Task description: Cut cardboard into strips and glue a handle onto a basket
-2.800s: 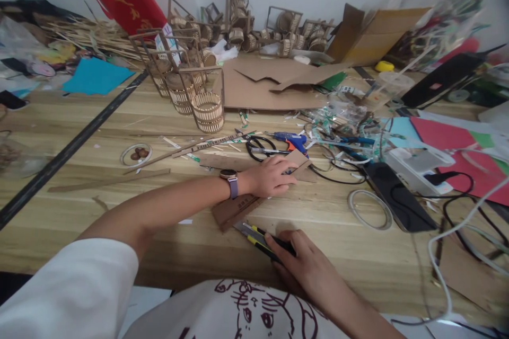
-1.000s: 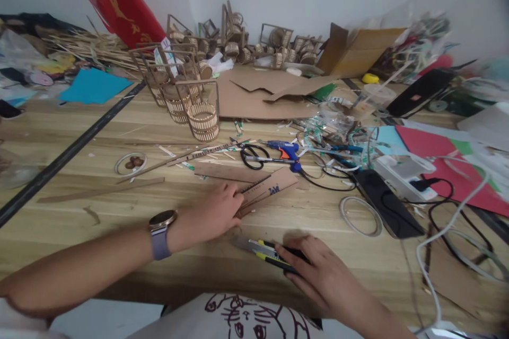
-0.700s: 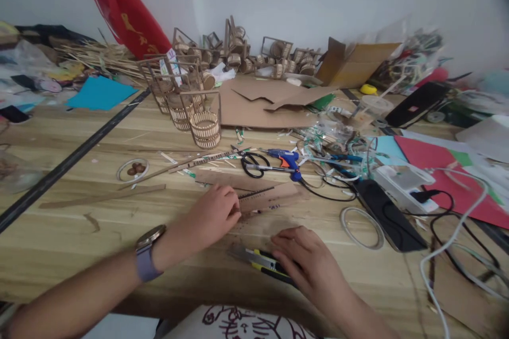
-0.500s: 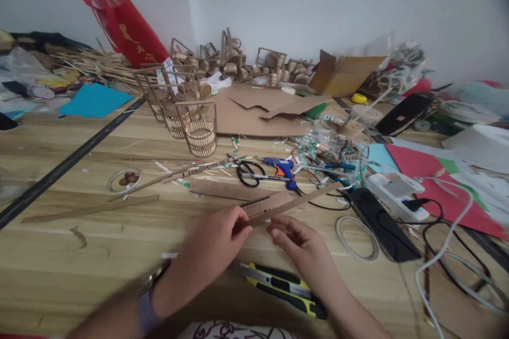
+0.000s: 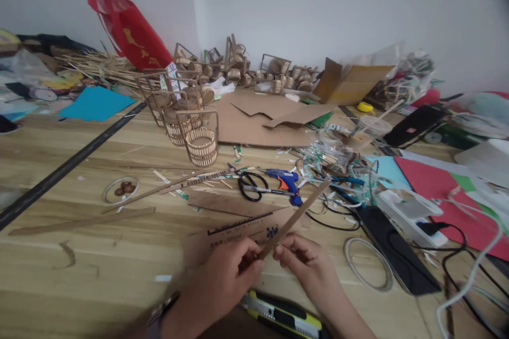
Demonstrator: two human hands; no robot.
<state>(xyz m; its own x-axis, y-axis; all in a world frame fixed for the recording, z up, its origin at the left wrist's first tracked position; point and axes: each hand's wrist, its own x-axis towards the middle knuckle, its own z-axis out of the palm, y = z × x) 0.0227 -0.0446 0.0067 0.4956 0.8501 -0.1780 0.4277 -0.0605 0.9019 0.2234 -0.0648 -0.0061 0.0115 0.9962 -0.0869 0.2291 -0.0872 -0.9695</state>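
Observation:
A long narrow cardboard strip [image 5: 296, 217] slants up to the right above the wooden table [image 5: 99, 254]. My left hand [image 5: 228, 280] pinches its lower end. My right hand [image 5: 304, 265] pinches the same end from the right side. Under the strip lies a wider piece of cardboard [image 5: 234, 233] with printed marks. A yellow and black utility knife [image 5: 282, 318] lies on the table just below both hands, touched by neither.
Black scissors [image 5: 250, 188] and a blue glue gun [image 5: 284, 180] lie behind the hands. Small bamboo baskets [image 5: 201, 145], flat cardboard sheets [image 5: 258, 116], a red bag [image 5: 127, 32], a roll of tape [image 5: 368, 270], a black phone [image 5: 397, 243] and cables crowd the table.
My right hand let go of the utility knife and moved up to the strip. Both hands lifted the narrow strip off the wider cardboard and pulled it toward me.

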